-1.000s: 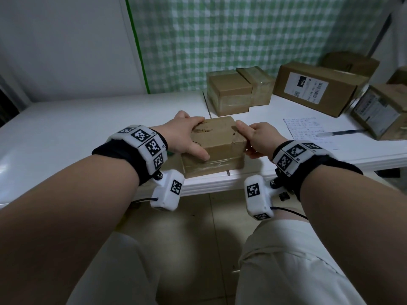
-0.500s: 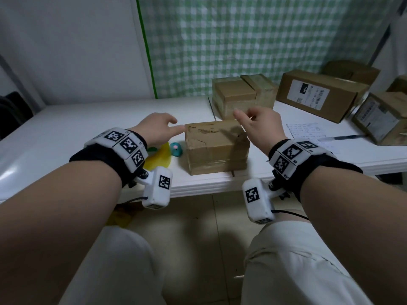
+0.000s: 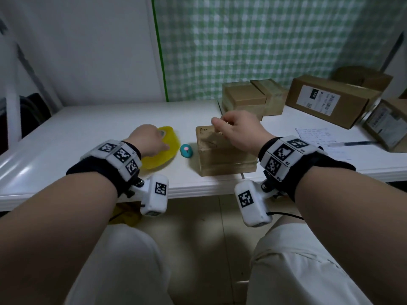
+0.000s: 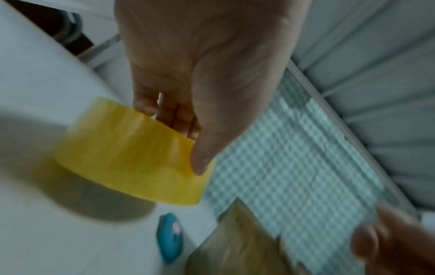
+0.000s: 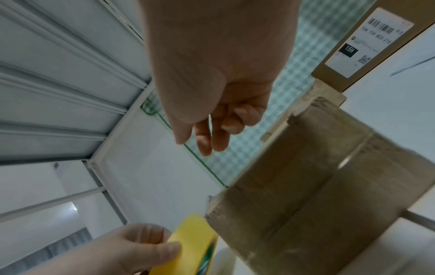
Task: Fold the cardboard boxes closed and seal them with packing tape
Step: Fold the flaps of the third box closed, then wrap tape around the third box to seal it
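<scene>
A closed brown cardboard box (image 3: 222, 155) (image 5: 317, 186) stands near the front edge of the white table (image 3: 88, 133); clear tape shows on its lower side. Just left of it lies a yellow tape roll (image 3: 164, 148) (image 4: 132, 163) (image 5: 195, 241). My left hand (image 3: 152, 139) (image 4: 188, 145) grips the roll, thumb on the outer face and fingers inside the core. My right hand (image 3: 233, 128) (image 5: 207, 137) hovers over the box's top, fingers loosely curled and holding nothing.
A small teal object (image 3: 186, 150) (image 4: 170, 240) lies between roll and box. Two taped boxes (image 3: 244, 100) stand behind, a labelled box (image 3: 330, 100) and others at the back right. A written sheet (image 3: 317, 137) and pen (image 3: 352, 143) lie at the right.
Both hands have come off the box. My left hand moved left and took hold of the tape roll. My right hand rose above the box's top.
</scene>
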`<state>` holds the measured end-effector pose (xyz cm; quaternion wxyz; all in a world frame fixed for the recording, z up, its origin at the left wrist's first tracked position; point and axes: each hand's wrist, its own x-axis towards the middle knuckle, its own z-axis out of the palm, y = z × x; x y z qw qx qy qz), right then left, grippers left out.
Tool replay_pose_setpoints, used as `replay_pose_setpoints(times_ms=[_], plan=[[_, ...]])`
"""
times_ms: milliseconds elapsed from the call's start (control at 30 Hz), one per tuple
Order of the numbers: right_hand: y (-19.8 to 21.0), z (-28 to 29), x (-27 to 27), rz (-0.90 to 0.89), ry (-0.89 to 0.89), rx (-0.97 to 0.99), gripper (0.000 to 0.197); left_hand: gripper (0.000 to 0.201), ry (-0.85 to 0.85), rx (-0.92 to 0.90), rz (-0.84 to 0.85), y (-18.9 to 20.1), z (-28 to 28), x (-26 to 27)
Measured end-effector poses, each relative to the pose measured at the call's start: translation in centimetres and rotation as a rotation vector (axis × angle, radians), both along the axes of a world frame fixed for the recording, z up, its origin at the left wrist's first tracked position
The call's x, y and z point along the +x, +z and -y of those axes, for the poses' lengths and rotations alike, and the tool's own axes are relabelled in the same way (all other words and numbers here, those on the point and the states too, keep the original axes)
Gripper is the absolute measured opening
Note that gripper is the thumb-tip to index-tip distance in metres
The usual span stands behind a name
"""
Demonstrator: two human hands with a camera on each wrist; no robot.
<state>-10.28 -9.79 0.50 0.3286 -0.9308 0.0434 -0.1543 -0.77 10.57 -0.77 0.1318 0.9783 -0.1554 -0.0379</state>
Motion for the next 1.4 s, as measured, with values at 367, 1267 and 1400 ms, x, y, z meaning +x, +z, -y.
replay_pose_setpoints(times_ms=[367, 1267, 1400], plan=[[3.7, -2.9, -0.3, -0.035, 0.201, 0.064, 0.078, 0.006, -0.058, -1.308, -0.544, 6.6, 1.3, -3.1], [6.1, 1.7, -3.8, -0.016, -0.042, -0.008, 0.065, 0.006, 0.067, -1.057, -0.427, 7.8, 6.1, -3.5], [5.6, 2.0, -3.4, 0.034, -0.042, -0.036, 0.065, 0.007, 0.111, -0.993, -0.481, 7.7, 6.3, -3.3]])
